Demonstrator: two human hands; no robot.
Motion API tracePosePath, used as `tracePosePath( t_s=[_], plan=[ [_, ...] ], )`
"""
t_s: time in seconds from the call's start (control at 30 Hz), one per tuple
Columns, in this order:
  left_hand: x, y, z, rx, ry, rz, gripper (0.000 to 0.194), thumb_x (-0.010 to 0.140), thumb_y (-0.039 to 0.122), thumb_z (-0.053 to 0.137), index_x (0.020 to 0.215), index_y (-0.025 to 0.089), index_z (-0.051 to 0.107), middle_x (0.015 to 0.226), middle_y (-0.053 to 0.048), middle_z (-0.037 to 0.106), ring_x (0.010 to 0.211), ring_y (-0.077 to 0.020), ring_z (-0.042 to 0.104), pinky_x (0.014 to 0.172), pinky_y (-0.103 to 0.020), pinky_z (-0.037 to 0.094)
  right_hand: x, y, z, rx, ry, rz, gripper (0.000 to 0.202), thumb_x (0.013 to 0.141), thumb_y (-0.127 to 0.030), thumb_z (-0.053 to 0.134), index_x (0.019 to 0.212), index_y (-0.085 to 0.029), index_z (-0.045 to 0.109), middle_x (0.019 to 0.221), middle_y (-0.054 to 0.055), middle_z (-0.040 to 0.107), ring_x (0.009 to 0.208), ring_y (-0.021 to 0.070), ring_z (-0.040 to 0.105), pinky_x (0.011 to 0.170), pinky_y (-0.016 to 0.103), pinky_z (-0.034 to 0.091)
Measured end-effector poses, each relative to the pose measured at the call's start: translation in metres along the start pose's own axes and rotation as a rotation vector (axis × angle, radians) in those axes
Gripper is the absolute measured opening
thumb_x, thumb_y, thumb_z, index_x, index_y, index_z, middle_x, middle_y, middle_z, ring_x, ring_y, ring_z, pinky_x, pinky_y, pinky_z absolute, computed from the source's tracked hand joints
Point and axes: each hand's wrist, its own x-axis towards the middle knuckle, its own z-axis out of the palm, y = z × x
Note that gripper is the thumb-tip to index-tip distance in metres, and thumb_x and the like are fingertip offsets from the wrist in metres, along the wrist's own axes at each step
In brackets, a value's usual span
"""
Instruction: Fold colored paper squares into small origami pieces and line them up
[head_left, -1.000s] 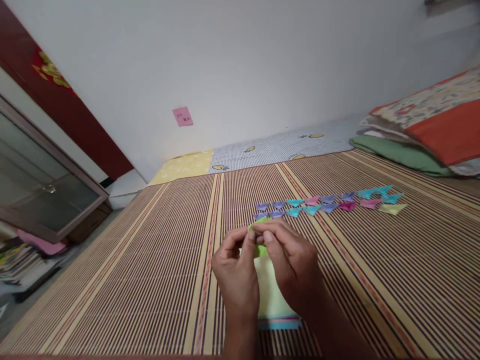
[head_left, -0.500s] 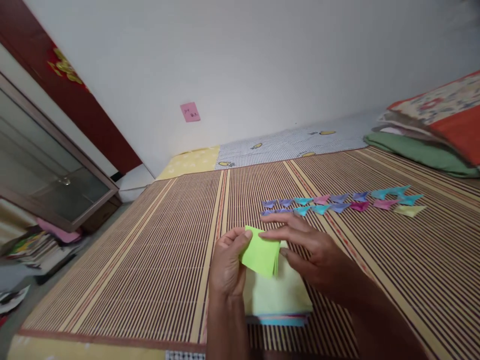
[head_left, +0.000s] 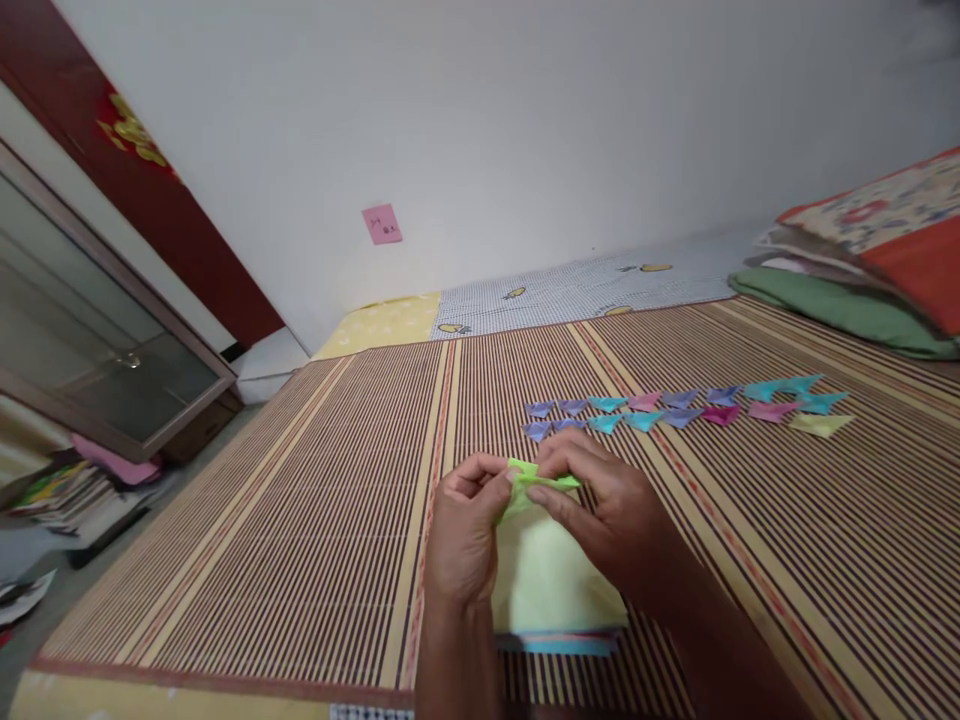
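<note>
A small piece of bright green folded paper (head_left: 523,494) is held up between both hands. My left hand (head_left: 466,520) pinches its left side between thumb and fingers. My right hand (head_left: 600,500) grips the right side, thumb in front, where an upper layer of the paper is bent over. Directly below lies a stack of coloured paper (head_left: 559,580), pale yellow on top with blue and pink edges showing underneath. Beyond the hands, two rows of small folded paper shapes (head_left: 643,421) in purple, blue, pink and yellow lie on the striped mat (head_left: 322,520). My fingertips partly hide the fold.
Folded bedding (head_left: 847,300) is piled at the far right, by the white wall (head_left: 525,130). A pink note (head_left: 382,224) is stuck to that wall. Left of the bed stand a glass-fronted cabinet (head_left: 142,350) and a pile of books (head_left: 56,495).
The green paper lay flat and faced me; now its upper part is bent over. My right hand has closed from outstretched fingers into a pinch on the paper.
</note>
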Motion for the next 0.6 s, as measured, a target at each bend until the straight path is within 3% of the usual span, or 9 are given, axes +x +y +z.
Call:
tracePosePath(
  t_s=[0.3, 0.6],
  plan=[
    [-0.0040, -0.0009, -0.0015, 0.041, -0.037, 0.006, 0.022, 0.065, 0.027, 0.090, 0.069, 0.015, 0.072, 0.064, 0.000, 0.069, 0.060, -0.0107, 0.058, 0.061, -0.021, 0.045, -0.0002, -0.0018, 0.0039, -0.036, 0.055, 0.039, 0.016, 0.092, -0.016, 0.060, 0.078, -0.020, 0.054, 0.082, 0.000, 0.057, 0.079, 0.0176, 0.056, 0.072, 0.031, 0.043],
    [-0.0069, -0.0050, -0.0042, 0.199, -0.089, 0.067, 0.021, 0.083, 0.034, 0.079, 0.078, 0.014, 0.074, 0.066, 0.001, 0.060, 0.059, -0.0081, 0.048, 0.058, -0.019, 0.036, -0.0001, 0.0007, 0.0001, -0.034, 0.063, 0.052, 0.019, 0.091, -0.015, 0.061, 0.075, -0.021, 0.054, 0.081, 0.000, 0.056, 0.079, 0.0182, 0.056, 0.073, 0.032, 0.043]
  ],
)
